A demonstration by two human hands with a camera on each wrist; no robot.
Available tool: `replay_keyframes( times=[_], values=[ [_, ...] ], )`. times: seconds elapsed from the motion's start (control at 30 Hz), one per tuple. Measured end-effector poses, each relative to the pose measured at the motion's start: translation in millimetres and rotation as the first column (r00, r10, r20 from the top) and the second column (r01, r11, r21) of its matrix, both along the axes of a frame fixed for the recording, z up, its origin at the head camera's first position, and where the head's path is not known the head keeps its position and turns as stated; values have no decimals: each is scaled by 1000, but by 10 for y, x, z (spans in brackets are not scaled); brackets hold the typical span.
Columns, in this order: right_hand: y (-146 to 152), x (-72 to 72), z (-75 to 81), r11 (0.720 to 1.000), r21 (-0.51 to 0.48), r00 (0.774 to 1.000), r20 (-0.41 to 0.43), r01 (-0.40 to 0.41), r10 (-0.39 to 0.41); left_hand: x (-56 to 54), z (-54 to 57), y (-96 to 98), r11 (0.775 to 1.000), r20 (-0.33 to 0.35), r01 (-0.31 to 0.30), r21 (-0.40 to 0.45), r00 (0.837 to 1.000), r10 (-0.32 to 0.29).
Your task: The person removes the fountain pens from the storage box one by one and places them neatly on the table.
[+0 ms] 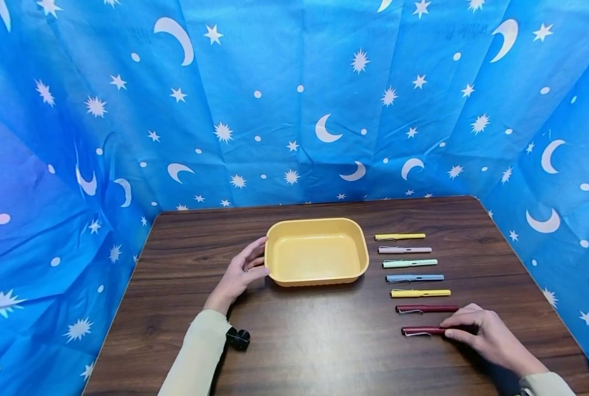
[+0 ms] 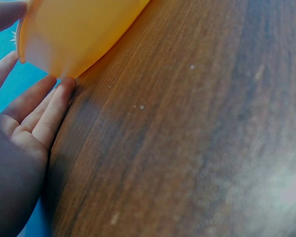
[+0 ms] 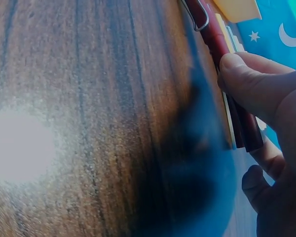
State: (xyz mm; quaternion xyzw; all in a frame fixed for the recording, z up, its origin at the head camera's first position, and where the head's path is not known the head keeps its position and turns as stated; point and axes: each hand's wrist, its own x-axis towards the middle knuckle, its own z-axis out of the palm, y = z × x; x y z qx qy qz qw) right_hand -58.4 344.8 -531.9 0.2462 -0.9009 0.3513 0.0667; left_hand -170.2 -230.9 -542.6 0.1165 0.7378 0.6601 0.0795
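Dark wooden tabletop (image 1: pixel 324 352): my right fingers (image 1: pixel 460 324) pinch the nearest maroon clipped pen (image 1: pixel 423 330); left fingers (image 1: pixel 249 258), straight, touch the yellow plastic tray (image 1: pixel 316 225). A loose pinch could let the pen roll.

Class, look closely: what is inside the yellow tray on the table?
Nothing shows inside the yellow tray: its floor is bare in the head view. The left hand touches its outer left wall. The near inner wall is hidden behind the rim.

Right hand (image 1: pixel 487 335) pinching the nearest dark red pen (image 1: pixel 423 330): bare brown wooden table (image 1: pixel 324 352) toward the wrist. Just beyond the grip, second dark red pen (image 1: pixel 426 309), gap probably finger-tight. Yellow plastic tray (image 1: pixel 317 252) sits well left.
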Motion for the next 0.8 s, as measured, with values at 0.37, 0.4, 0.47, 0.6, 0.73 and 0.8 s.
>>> replay_keyframes(
  times=[0.37,0.4,0.47,0.6,0.73,0.8],
  values=[
    [-33,-12,-32,999,20,997,-74,40,-38,6,9,-7,1000,10,1,4,1000,-1],
    [-34,-13,-38,999,19,996,-81,38,-36,6,9,-6,1000,11,-1,4,1000,1],
    [-33,-14,-49,999,23,995,-89,39,-37,6,10,-3,1000,13,-6,3,1000,6],
    [-40,-7,-60,999,34,995,-96,37,-34,6,7,-1,1000,14,-11,0,1000,11],
    [-62,-5,-60,998,46,993,-115,32,-27,7,5,0,1000,9,-6,4,1000,6],
    [-73,-5,-56,998,53,991,-132,35,-28,4,4,0,1000,9,-7,6,1000,7]
  ],
)
